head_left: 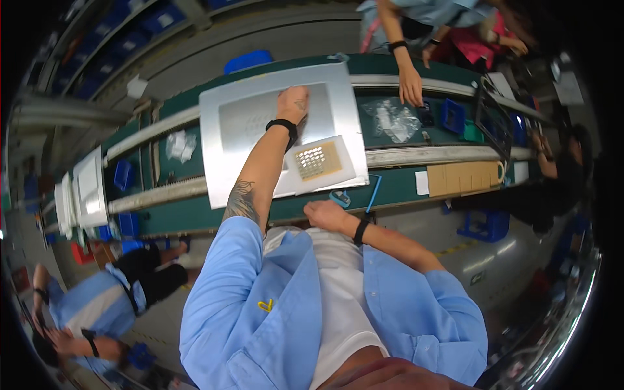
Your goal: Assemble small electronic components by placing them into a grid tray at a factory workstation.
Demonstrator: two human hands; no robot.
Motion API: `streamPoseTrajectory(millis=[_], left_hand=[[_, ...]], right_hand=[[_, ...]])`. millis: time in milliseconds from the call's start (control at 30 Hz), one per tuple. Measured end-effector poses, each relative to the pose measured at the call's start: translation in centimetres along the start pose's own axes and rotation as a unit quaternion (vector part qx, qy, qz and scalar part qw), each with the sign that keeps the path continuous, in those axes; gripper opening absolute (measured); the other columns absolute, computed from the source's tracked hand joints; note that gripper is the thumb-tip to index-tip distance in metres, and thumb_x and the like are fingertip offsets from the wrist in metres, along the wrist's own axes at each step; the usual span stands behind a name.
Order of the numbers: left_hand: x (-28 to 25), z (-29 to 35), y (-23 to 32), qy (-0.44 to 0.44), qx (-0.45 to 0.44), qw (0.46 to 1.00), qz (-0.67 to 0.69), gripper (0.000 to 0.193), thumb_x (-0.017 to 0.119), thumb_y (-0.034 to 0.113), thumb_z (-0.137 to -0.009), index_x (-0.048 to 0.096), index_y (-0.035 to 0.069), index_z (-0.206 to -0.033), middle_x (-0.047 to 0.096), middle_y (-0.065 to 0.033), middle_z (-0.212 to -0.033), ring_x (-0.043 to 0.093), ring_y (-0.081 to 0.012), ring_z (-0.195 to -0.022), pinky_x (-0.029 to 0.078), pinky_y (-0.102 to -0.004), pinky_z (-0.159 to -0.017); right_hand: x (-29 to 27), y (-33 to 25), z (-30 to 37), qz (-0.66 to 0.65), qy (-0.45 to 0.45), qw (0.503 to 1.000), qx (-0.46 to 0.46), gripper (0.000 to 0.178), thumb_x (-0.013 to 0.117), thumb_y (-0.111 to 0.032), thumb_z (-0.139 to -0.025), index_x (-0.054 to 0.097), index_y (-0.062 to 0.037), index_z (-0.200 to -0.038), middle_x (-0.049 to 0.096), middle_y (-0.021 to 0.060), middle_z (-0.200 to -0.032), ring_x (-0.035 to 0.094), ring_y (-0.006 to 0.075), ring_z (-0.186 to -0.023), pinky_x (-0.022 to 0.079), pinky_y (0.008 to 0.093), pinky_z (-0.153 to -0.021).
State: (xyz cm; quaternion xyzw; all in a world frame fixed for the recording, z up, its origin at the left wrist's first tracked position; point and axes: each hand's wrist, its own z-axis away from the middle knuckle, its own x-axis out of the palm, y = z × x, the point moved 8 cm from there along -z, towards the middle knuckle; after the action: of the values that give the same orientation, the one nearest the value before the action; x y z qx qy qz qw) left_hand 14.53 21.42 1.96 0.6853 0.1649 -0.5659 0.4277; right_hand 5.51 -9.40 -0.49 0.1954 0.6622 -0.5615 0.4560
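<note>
**Left hand pressed on a grey panel at a conveyor surface**

The large silver-grey panel lies flat across the green surface, its long axis running left to right in the view and tilted slightly, the left end lower. The left hand rests on the panel's darker inner field near the far edge, fingers curled downward against it; it grips nothing that can be seen. The right hand sits closed in a loose fist at the near edge of the surface, just below the panel and beside one small blue tool. One white sheet carrying a tan gridded pad lies on the panel's near right corner. A co-worker's hand touches the surface beyond, next to one clear plastic bag.
</note>
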Motion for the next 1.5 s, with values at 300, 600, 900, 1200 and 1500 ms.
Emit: streamPoseTrajectory(millis=[300,600,900,1200,1500], left_hand=[[4.3,-6.7,1.6,-0.053,0.041,0.995,-0.073,0.016,0.064,0.017,-0.088,0.074,0.012,-0.100,0.074,-0.0168,-0.103,0.070,-0.0345,-0.100,0.053,-0.0487,-0.090],[-11.9,7.2,5.6,0.184,0.098,0.933,0.295,0.014,0.072,0.008,-0.085,0.075,0.005,-0.099,0.072,-0.0126,-0.083,0.068,-0.0289,-0.074,0.054,-0.0372,-0.072],[-34.9,28.7,19.6,0.173,0.360,0.881,0.252,0.026,0.068,0.031,-0.090,0.065,0.014,-0.110,0.065,-0.0030,-0.083,0.061,-0.0195,-0.077,0.050,-0.0421,-0.069],[-28.6,31.2,9.7,0.156,-0.004,0.974,0.164,0.016,0.067,0.023,-0.092,0.069,0.010,-0.101,0.065,-0.0026,-0.080,0.062,-0.0188,-0.074,0.051,-0.0340,-0.069],[-13.7,24.5,-11.5,0.220,-0.156,0.951,0.152,0.018,0.069,0.013,-0.093,0.076,0.004,-0.107,0.076,-0.0116,-0.086,0.072,-0.0187,-0.080,0.054,-0.0296,-0.069]], right_hand=[[-12.9,8.3,5.8,-0.125,0.248,0.931,0.237,0.022,0.069,-0.009,-0.085,0.059,-0.0054,-0.103,0.066,0.0126,-0.084,0.068,0.0307,-0.078,0.055,0.0412,-0.069],[-18.3,23.3,-0.4,-0.075,0.304,0.886,0.341,0.030,0.070,-0.017,-0.083,0.068,-0.0038,-0.109,0.072,0.0168,-0.087,0.070,0.0353,-0.081,0.057,0.0429,-0.076],[-17.2,29.7,-10.6,0.137,0.165,0.929,0.303,0.028,0.067,-0.026,-0.086,0.071,-0.0069,-0.106,0.070,0.0221,-0.101,0.067,0.0414,-0.097,0.055,0.0468,-0.087],[-15.6,17.6,-14.4,-0.008,0.200,0.969,0.143,0.016,0.068,-0.011,-0.083,0.073,-0.0004,-0.093,0.071,0.0232,-0.091,0.068,0.0404,-0.091,0.054,0.0454,-0.082],[-13.0,18.8,-15.8,0.029,0.103,0.990,0.088,0.025,0.067,-0.023,-0.093,0.071,-0.0029,-0.108,0.071,0.0193,-0.106,0.068,0.0379,-0.097,0.055,0.0476,-0.085]])
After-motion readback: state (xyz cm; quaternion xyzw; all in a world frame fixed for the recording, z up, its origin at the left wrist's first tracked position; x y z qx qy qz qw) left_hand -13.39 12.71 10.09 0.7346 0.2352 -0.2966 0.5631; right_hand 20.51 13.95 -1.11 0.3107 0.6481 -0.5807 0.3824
